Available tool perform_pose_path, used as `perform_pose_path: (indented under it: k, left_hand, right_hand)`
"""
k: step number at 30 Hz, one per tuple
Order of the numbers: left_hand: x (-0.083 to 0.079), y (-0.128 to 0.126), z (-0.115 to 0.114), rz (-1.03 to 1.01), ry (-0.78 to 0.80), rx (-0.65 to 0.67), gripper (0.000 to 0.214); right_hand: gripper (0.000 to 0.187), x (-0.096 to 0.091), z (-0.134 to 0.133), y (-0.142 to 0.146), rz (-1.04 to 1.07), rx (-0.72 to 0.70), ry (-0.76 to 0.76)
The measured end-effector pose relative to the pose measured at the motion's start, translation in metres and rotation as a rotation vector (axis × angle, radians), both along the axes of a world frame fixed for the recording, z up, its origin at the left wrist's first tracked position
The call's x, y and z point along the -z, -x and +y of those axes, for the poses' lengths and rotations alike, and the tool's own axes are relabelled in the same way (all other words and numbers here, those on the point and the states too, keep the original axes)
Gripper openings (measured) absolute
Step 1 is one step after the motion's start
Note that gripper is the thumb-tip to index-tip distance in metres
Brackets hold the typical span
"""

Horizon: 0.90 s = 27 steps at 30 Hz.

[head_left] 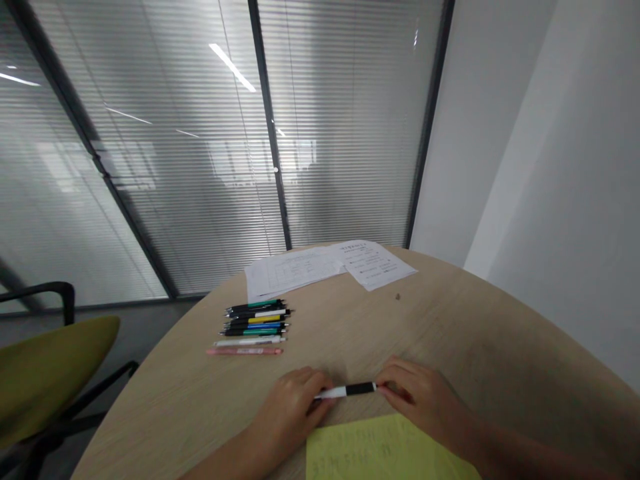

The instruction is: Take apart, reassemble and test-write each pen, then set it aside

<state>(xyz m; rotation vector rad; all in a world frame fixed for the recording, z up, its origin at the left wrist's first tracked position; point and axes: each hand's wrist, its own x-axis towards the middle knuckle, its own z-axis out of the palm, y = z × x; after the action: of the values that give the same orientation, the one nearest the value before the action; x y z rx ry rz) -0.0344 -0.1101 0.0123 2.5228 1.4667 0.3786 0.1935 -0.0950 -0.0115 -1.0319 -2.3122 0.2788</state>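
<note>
Left hand (293,400) and right hand (423,400) pinching opposite ends of one slim pen (346,391) (half white, half black), held level just above the desk (450,333). Below, one yellow paper sheet (380,450), faintly lettered. Farther out, a neat row of about eight plastic pens (255,327), side by side on pale wood grain. Beyond, two printed white sheets (325,267). Left, one olive padded chair (45,367).

Eight pens (256,327), two white sheets (330,267), one yellow sheet (380,450), one chair (45,373)
</note>
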Motion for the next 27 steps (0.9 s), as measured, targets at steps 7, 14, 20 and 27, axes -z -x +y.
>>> perform_pose_path:
  k: [7,14,20,27]
  left_hand:
    - [-0.001,0.002,0.001,-0.097,0.086,-0.058,0.014]
    - [-0.005,0.002,0.001,-0.166,0.144,-0.080,0.016]
    - [-0.004,0.002,0.001,-0.139,0.152,-0.077,0.015]
    - [-0.005,0.004,0.003,-0.142,0.145,-0.091,0.017]
  right_hand:
    - [0.024,-0.009,0.002,0.000,0.065,0.154,0.237]
    - [0.012,-0.011,0.008,0.000,0.092,0.095,0.164]
    - [0.012,-0.010,0.006,0.003,0.102,0.060,0.155]
    - [0.020,-0.012,0.025,-0.007,0.200,0.076,0.266]
